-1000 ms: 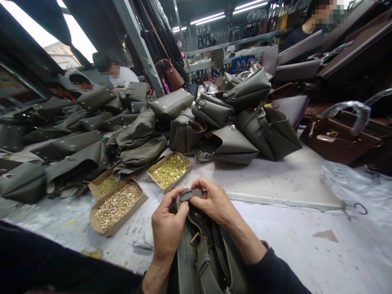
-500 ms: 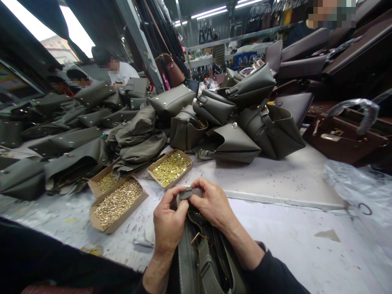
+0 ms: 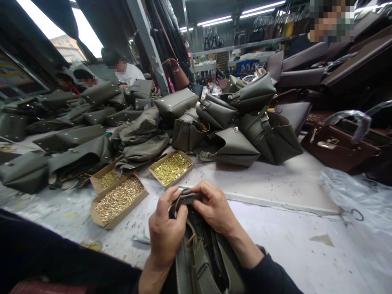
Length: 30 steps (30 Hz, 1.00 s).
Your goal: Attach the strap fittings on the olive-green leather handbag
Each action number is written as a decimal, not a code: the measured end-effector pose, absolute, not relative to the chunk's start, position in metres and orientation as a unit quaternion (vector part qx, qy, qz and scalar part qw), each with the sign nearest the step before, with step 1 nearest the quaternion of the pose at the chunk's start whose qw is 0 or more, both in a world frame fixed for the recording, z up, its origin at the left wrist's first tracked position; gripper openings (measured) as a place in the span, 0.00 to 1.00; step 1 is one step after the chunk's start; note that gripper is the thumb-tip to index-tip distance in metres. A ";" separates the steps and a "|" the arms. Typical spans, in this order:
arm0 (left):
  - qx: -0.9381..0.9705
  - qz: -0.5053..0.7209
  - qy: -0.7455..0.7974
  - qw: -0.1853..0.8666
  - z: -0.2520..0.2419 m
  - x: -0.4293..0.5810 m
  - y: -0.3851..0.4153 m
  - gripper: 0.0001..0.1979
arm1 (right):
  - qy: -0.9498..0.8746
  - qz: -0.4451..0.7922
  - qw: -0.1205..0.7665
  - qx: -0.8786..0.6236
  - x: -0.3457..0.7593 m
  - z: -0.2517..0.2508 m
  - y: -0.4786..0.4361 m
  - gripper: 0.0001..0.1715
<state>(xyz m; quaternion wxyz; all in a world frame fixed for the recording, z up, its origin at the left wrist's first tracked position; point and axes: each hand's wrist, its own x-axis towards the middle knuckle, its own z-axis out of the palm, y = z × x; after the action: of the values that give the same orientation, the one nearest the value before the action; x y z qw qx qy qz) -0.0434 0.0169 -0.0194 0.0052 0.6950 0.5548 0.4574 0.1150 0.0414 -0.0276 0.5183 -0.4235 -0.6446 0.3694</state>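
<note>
A dark green leather bag (image 3: 200, 261) lies at the bottom centre, its top open and a gold buckle on its strap. My left hand (image 3: 167, 224) pinches the bag's far end between thumb and fingers. Opposite it, my right hand (image 3: 214, 208) grips the same end, where a small folded leather loop (image 3: 187, 197) shows between the hands. Parts of the leather are hidden by my fingers. Just beyond are cardboard trays of small metal pieces, one gold-coloured (image 3: 143, 195) and one yellowish (image 3: 192, 166).
Green bags (image 3: 235, 149) are piled across the back of the white table (image 3: 275, 241). Brown bags (image 3: 343, 143) and clear plastic (image 3: 352, 196) lie at right. One person (image 3: 309, 38) is behind them; other people are at the back left.
My left hand has shifted slightly left and down, and more of the folded loop shows between my hands. The view has tilted slightly, and both hands still hold the bag.
</note>
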 end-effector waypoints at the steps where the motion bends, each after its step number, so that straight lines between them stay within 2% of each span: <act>1: 0.703 0.440 0.558 0.004 -0.015 -0.047 0.016 0.19 | -0.647 0.342 0.535 -0.423 0.112 -0.028 0.038 0.10; 4: 0.726 0.406 0.554 0.021 -0.008 -0.054 0.016 0.17 | -0.654 0.279 0.548 -0.440 0.102 -0.031 0.028 0.07; 9: 0.687 0.441 0.569 0.099 -0.014 -0.056 0.018 0.11 | -0.684 0.237 0.509 -0.466 0.096 -0.035 0.026 0.06; 17: 0.730 0.445 0.518 0.026 -0.030 -0.059 0.015 0.11 | -0.713 0.227 0.509 -0.426 0.102 -0.036 0.025 0.08; 21: 0.719 0.455 0.525 0.028 -0.034 -0.061 0.012 0.12 | -0.732 0.182 0.507 -0.417 0.099 -0.041 0.020 0.08; 24: 0.697 0.459 0.545 0.081 -0.028 -0.061 0.014 0.12 | -0.717 0.202 0.509 -0.431 0.099 -0.042 0.022 0.07; 28: 0.660 0.427 0.578 0.218 -0.012 -0.059 0.024 0.11 | -0.689 0.280 0.507 -0.437 0.102 -0.041 0.034 0.04; 30: 0.641 0.402 0.592 0.278 -0.005 -0.059 0.031 0.12 | -0.677 0.303 0.498 -0.449 0.104 -0.039 0.042 0.06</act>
<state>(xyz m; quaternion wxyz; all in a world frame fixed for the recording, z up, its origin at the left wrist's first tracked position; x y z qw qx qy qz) -0.0587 0.0307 -0.0054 0.2780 0.6406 0.5923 0.4020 0.1038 0.0419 -0.0394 0.4982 -0.4491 -0.6772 0.3025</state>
